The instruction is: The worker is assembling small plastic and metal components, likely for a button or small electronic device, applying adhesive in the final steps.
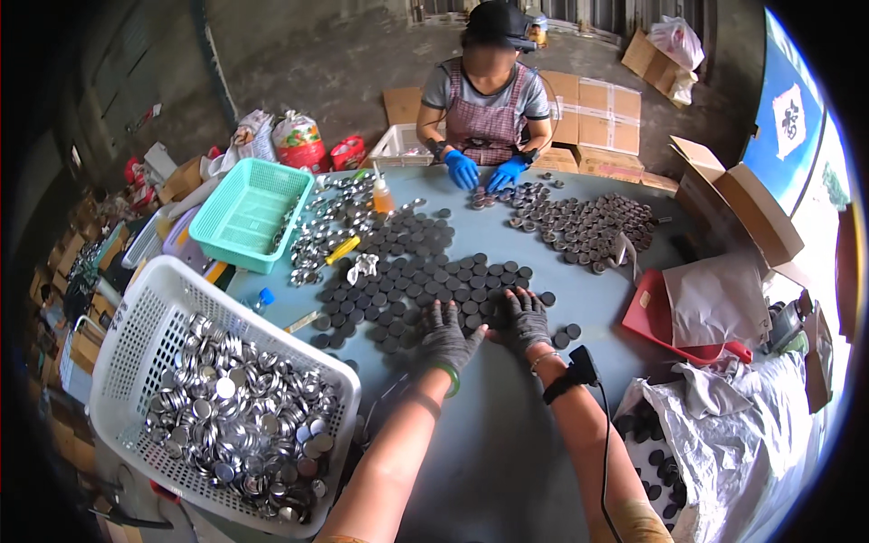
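Note:
Many round black caps (pixel 398 281) lie spread over the middle of the blue-grey table. My left hand (pixel 444 337), in a dark grey fingertipless glove, rests flat on the near edge of the caps with its fingers apart. Gloved the same way, my right hand (pixel 525 323) lies at their right side, fingers stretched forward and touching caps. The two thumbs nearly meet. Neither hand grips anything. A green bangle (pixel 453 381) circles my left wrist, and a black strap with a small device (pixel 582 366) is on my right one.
A white basket (pixel 353 398) of silvery metal lids stands at the left, a green basket (pixel 237 258) behind it. Opposite, a co-worker's blue-gloved hands (pixel 462 169) touch brown round pieces (pixel 588 222). A glue bottle (pixel 383 195), yellow tool (pixel 342 250) and red dustpan (pixel 644 317) lie around.

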{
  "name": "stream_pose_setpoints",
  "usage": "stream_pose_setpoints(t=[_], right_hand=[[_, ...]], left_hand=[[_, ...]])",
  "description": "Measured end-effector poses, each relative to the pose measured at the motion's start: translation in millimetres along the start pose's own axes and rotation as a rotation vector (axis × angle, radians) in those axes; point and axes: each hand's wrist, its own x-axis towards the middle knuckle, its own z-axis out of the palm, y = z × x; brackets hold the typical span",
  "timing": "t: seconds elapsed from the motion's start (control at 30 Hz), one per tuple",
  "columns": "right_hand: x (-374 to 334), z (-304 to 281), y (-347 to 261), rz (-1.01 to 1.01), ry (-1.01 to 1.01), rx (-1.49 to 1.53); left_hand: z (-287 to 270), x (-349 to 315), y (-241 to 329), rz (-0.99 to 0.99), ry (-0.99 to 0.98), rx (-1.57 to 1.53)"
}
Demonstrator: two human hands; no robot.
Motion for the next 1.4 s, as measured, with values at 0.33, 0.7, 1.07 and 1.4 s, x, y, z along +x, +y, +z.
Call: stream_pose_setpoints(t=[0.33, 0.7, 1.07, 1.4], right_hand=[[-51.4, -32.3, 4.0, 0.01, 0.2, 0.045], [-36.7, 29.0, 3.2, 0.232, 0.234, 0.094], [-158.3, -25.8, -39.9, 0.32, 0.397, 0.333], [-428.7, -120.6, -8.4, 0.589, 0.694, -0.245]], left_hand=[[-3.0, -38.7, -23.5, 0.082, 0.233, -0.025], [20.7, -153.2, 2.7, 0.372, 0.357, -0.318], [32.1, -138.2, -6.9, 0.231, 0.32, -0.593], [44.3, -143.2, -4.3, 0.396, 0.337, -0.553]])
